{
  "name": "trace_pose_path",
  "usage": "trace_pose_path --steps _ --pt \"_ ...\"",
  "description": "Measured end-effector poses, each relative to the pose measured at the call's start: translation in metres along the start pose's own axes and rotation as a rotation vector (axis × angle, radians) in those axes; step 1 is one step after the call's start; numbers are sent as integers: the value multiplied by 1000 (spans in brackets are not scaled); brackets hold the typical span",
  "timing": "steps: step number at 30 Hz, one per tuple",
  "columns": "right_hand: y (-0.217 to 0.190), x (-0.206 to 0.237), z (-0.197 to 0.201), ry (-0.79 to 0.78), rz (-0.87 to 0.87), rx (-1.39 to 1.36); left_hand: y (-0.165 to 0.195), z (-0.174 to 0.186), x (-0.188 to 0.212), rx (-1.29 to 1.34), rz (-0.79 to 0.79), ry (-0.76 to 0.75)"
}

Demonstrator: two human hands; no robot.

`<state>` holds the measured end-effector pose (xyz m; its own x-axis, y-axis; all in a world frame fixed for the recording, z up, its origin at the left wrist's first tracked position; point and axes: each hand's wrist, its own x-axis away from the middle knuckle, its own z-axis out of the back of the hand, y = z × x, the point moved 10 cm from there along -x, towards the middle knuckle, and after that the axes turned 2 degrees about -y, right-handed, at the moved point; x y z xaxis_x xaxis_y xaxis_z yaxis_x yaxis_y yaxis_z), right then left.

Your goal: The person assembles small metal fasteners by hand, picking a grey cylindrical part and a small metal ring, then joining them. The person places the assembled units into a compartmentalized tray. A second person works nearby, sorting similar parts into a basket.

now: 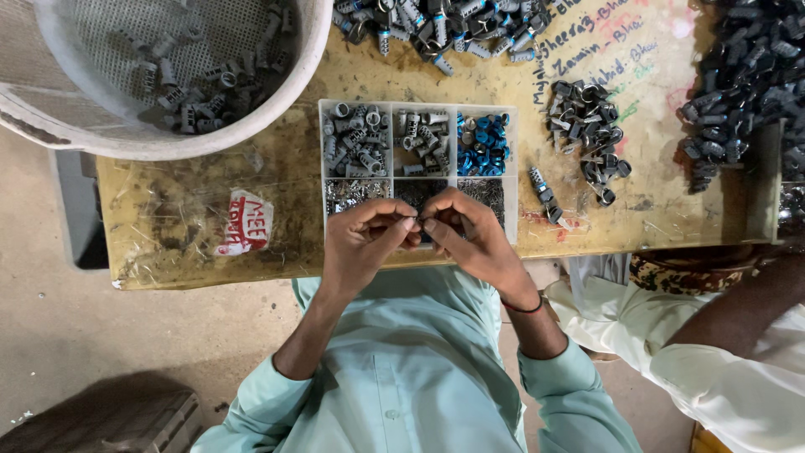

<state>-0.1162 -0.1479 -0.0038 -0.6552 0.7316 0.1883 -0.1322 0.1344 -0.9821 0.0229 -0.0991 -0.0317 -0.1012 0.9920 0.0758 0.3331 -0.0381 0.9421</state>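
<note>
I see a tiny part point(420, 222), too small to identify, pinched between my left hand point(362, 243) and right hand point(474, 237), fingers closed on it. Both hover over the white compartment tray point(511, 168) on the yellow table point(251, 180), a grey basket point(277, 92) beyond.

shirt: we're wearing a pale mint-green shirt point(419, 377), buttoned, sleeves rolled up our forearms
right wrist: a thin dark red band point(524, 308) on us

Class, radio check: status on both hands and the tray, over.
Left hand and right hand pinch a tiny part together, fingertips meeting. Over the compartment tray. Part too small to identify. Nothing obstructing.
</note>
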Motion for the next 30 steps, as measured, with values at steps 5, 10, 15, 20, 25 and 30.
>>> trace_pose_path --steps 5,10,15,20,25,30 --pt "1 2 0 39 -14 -83 0 -3 0 -3 13 -22" --pt "-8 0 -3 40 34 -19 1 -2 0 -27 16 -27" --pt "-10 0 -2 23 42 12 2 -3 0 -60 8 -33" --pt "-7 -1 -3 4 9 3 7 -5 0 -75 -39 -64" --pt "-16 0 -7 22 35 56 5 -3 2 -112 -35 -65" --pt "-56 14 -5 173 333 515 0 0 5 -286 -3 13"
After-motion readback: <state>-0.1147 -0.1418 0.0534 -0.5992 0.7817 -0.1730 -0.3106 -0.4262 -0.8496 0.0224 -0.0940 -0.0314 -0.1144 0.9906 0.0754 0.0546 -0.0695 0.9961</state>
